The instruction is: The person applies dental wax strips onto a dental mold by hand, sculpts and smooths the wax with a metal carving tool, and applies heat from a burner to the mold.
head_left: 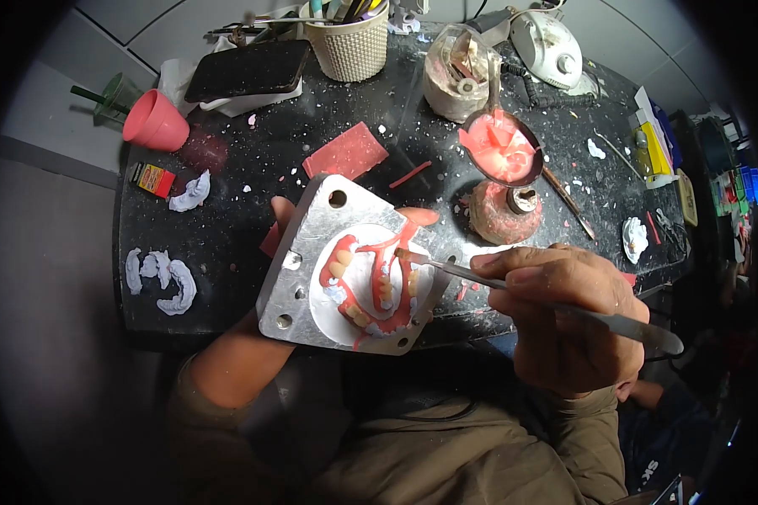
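My left hand point(283, 212) is wrapped round a metal dental flask half point(301, 244) from beneath, fingertips showing at its far edge. White plaster point(318, 313) fills the flask's round well. Set in the plaster are pink wax denture pieces with teeth point(385, 290), joined by pink wax strips point(381, 245). My right hand point(573, 311) pinches a metal wax spatula point(653, 337) like a pen. The spatula's tip lies at the wax strip near the far right of the well; whether it touches is hard to tell.
Beyond the flask lie a pink wax sheet point(345, 151), a pan of pink wax point(501, 147) and a spirit burner point(505, 215). White plaster pieces point(177, 290) sit left. A pink cup point(156, 120), phone point(248, 70) and tool basket point(349, 49) stand at the back.
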`<state>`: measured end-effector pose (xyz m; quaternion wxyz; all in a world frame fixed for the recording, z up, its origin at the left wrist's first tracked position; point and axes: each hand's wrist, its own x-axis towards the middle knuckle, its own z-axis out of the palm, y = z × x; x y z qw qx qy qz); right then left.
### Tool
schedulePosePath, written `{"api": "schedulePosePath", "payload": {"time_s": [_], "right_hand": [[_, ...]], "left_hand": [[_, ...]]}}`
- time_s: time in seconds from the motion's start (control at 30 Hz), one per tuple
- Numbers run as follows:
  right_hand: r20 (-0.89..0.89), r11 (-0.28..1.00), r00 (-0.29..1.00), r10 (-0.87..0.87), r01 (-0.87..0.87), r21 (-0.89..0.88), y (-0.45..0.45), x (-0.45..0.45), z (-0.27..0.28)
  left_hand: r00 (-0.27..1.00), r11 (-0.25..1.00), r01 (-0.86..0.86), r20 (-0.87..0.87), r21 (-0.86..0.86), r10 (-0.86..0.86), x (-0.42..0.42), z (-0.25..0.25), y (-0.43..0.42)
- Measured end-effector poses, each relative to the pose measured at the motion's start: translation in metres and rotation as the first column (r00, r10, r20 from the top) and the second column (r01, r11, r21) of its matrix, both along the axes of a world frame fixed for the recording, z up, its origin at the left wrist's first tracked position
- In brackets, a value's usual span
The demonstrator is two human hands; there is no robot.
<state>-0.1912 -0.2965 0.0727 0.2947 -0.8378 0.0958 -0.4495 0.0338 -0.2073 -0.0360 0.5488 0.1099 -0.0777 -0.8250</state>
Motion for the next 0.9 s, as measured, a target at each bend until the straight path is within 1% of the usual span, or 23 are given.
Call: {"api": "schedulePosePath", "payload": {"time_s": [0.03,0.07,0.1,0.17,0.23,0.3,0.37,0.47,0.53,0.57,0.63,0.7,0.77,0.87,0.9], "right_hand": [[0.028,1.000,1.000,-0.007,0.008,-0.004,0.000,0.000,0.000],[0.055,1.000,0.998,-0.015,0.015,-0.008,0.001,0.000,0.000],[0.008,1.000,1.000,-0.023,0.023,-0.013,0.000,-0.002,0.002],[-0.040,0.999,0.999,-0.031,0.030,-0.018,0.000,-0.003,0.004],[-0.040,0.998,0.998,-0.048,0.046,-0.052,0.001,-0.003,0.004],[-0.061,0.995,0.996,-0.063,0.058,-0.080,0.001,-0.005,0.003],[-0.081,0.993,0.994,-0.072,0.064,-0.098,0.001,-0.005,0.003],[-0.066,0.992,0.997,-0.050,0.042,-0.117,-0.002,-0.004,0.005],[-0.065,0.997,0.998,-0.007,0.002,-0.074,-0.003,-0.004,0.005],[-0.064,0.998,0.998,0.008,-0.012,-0.060,-0.003,-0.004,0.005],[-0.071,0.995,0.997,-0.022,0.015,-0.097,-0.002,-0.002,0.005],[-0.069,0.992,0.997,-0.037,0.028,-0.124,-0.003,-0.003,0.002],[-0.065,0.990,0.997,-0.043,0.033,-0.137,-0.004,-0.002,-0.002],[0.013,0.991,1.000,-0.019,0.021,-0.129,-0.005,0.001,-0.003],[-0.019,0.993,0.999,-0.033,0.031,-0.110,-0.003,0.000,-0.001]], "left_hand": [[1.000,1.000,0.000,0.000,0.000,0.000,-0.001,0.002,0.000],[0.998,0.999,-0.010,0.060,-0.031,0.011,-0.003,0.004,0.000],[0.993,0.998,-0.018,0.119,-0.062,0.025,-0.004,0.005,0.000],[0.990,0.998,-0.013,0.142,-0.063,0.022,-0.006,0.011,0.000],[0.986,0.998,-0.011,0.164,-0.064,0.022,-0.007,0.011,0.002],[0.982,0.997,-0.067,0.173,-0.034,0.072,-0.006,0.007,0.004],[0.985,0.997,-0.071,0.154,-0.029,0.075,-0.006,0.006,0.004],[0.988,0.997,-0.074,0.134,-0.027,0.077,-0.005,0.005,0.004],[0.988,0.997,-0.073,0.131,-0.031,0.076,-0.005,0.005,0.005],[0.990,0.997,-0.080,0.118,-0.006,0.080,-0.005,0.006,0.005],[0.991,0.996,-0.085,0.106,0.018,0.083,-0.004,0.006,0.005],[0.995,0.997,-0.068,0.073,-0.033,0.070,-0.002,0.001,0.005],[0.996,0.997,-0.068,0.049,-0.034,0.069,-0.001,-0.002,0.005],[0.997,0.997,-0.074,0.029,-0.019,0.074,-0.001,-0.004,0.006],[0.997,0.997,-0.077,0.031,-0.010,0.077,-0.001,-0.004,0.006]]}}
